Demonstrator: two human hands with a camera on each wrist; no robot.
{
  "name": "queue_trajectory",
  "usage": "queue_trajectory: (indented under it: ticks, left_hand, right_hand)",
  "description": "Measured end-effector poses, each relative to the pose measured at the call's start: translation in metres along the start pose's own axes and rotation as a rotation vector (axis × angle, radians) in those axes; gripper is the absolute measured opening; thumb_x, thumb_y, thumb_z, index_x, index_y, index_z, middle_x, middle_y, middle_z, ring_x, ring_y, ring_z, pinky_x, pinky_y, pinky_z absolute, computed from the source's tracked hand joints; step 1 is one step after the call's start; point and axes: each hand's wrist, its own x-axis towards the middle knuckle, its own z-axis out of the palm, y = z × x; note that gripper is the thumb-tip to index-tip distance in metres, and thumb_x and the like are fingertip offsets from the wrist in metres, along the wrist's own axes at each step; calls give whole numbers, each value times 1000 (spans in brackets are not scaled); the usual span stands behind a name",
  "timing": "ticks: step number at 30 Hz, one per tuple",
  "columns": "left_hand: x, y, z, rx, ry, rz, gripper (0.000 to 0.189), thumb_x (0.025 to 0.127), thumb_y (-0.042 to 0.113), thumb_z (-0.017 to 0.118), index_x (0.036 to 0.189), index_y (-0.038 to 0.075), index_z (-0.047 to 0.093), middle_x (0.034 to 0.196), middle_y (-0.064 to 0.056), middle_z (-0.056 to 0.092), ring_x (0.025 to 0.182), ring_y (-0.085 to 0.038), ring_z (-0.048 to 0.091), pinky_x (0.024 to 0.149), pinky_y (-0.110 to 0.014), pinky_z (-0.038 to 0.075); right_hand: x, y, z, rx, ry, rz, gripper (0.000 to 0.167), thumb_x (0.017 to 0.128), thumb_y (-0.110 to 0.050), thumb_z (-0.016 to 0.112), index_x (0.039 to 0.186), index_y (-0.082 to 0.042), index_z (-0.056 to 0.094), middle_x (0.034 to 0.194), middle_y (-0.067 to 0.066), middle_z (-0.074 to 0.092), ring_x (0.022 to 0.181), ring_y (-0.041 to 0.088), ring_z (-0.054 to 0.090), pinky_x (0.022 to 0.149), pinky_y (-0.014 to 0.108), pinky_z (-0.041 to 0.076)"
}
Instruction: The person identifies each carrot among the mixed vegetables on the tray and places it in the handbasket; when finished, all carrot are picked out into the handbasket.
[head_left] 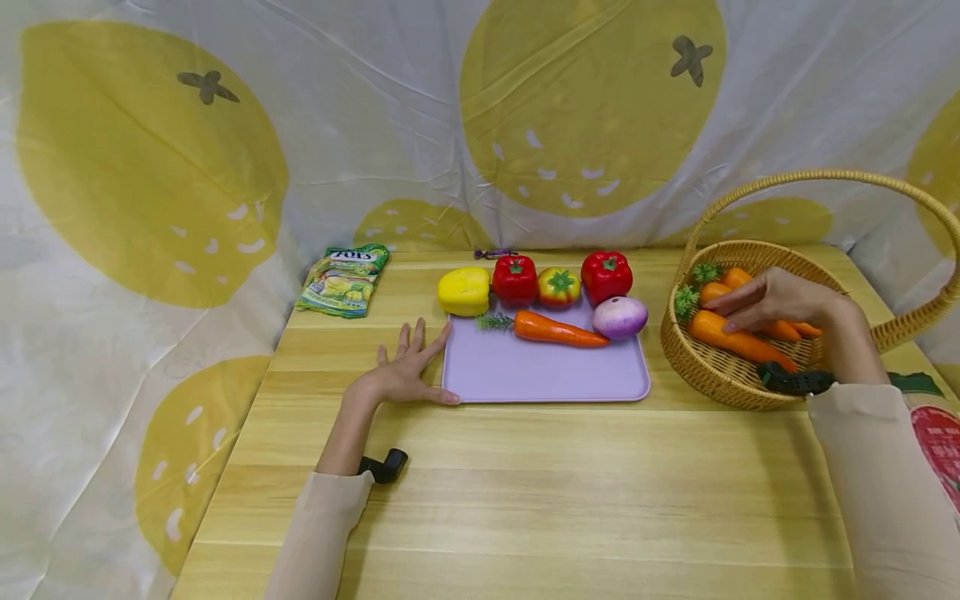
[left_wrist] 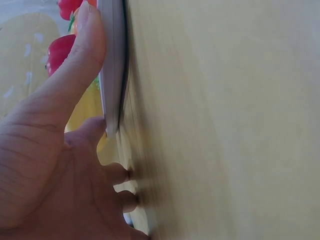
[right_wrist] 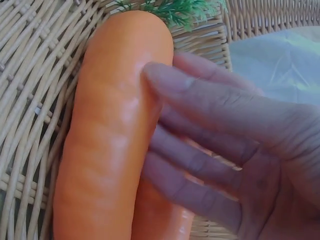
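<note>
In the head view my left hand (head_left: 403,372) lies with spread fingers at the left end of a lilac tray (head_left: 547,379). Its thumb and index finger touch the tray's rim, while the other fingertips rest on the table. My right hand (head_left: 787,300) reaches into a wicker basket (head_left: 693,367) and pinches the nearest orange carrot (right_wrist: 107,135) near its leafy end. More carrots (head_left: 738,277) lie behind it in the basket. On the tray are a carrot (head_left: 555,328), a purple onion (head_left: 619,317), a yellow pepper (head_left: 465,292) and several other peppers (head_left: 515,281).
A green snack bag (head_left: 345,281) lies at the table's back left. Behind the tray is a small purple item (head_left: 495,253). The basket's tall handle (head_left: 817,177) arches over it. A red and green package (head_left: 933,433) is partly hidden beside my right sleeve. A lemon-print cloth (head_left: 375,108) hangs behind.
</note>
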Motion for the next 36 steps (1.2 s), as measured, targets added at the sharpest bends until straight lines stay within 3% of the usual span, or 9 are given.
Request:
queue_trajectory:
  ticks: [4, 8, 13, 18, 25, 30, 36]
  left_hand:
    - [0, 0, 0, 1, 2, 0, 123, 82, 64, 78, 167, 32, -5, 169, -20, -29, 155, -44, -30, 115, -81, -15]
    - [-1, 0, 0, 8, -1, -3, 123, 82, 64, 78, 167, 32, -6, 169, -20, -29, 155, -44, -30, 115, -81, -15]
    - [-1, 0, -1, 6, 3, 0, 123, 82, 63, 79, 167, 32, -5, 169, -20, -30, 155, -44, -30, 115, -81, -15]
    - [0, 1, -1, 4, 0, 2, 124, 82, 63, 79, 167, 32, -6, 169, -20, -30, 155, -44, -30, 115, -81, -15]
    - [2, 1, 0, 4, 4, 7, 123, 82, 63, 79, 167, 32, -5, 169, -20, -29, 155, -44, -30, 114, -82, -14]
    - [2, 2, 0, 1, 6, 9, 124, 82, 63, 79, 167, 33, -5, 169, -19, -29, 155, -44, -30, 115, -81, -14]
    - [3, 0, 1, -1, 5, 3, 125, 81, 66, 79, 167, 34, -6, 169, -18, -30, 155, -42, -31, 116, -80, -15]
  right_hand:
    - [-1, -10, -1, 34, 67, 16, 46, 91, -26, 81, 134, -12, 71, 126, 1, 76, 109, -16, 61, 86, 4, 46]
    - [-4, -25, -6, 78, 104, -29, 51, 94, -22, 78, 141, -8, 65, 125, 7, 76, 105, -6, 70, 85, 8, 52]
    - [-11, -46, -10, 37, 123, -50, 47, 99, -25, 72, 143, -13, 63, 126, 2, 76, 107, -11, 66, 86, 7, 49]
    - [-24, -77, -7, -41, 154, -53, 42, 101, -34, 68, 142, -24, 65, 139, -3, 69, 110, -18, 58, 86, 4, 45]
    - [-37, -128, 10, 31, 156, -191, 35, 104, -24, 65, 139, -24, 67, 130, -3, 74, 114, -1, 68, 88, 9, 51]
    - [-30, -152, 30, 103, 102, -288, 37, 103, -19, 66, 139, -25, 66, 137, -4, 70, 125, 5, 64, 93, 14, 52]
    - [0, -169, 65, 126, 43, -348, 42, 100, -25, 70, 139, -37, 64, 144, -15, 63, 138, 11, 55, 104, 12, 44]
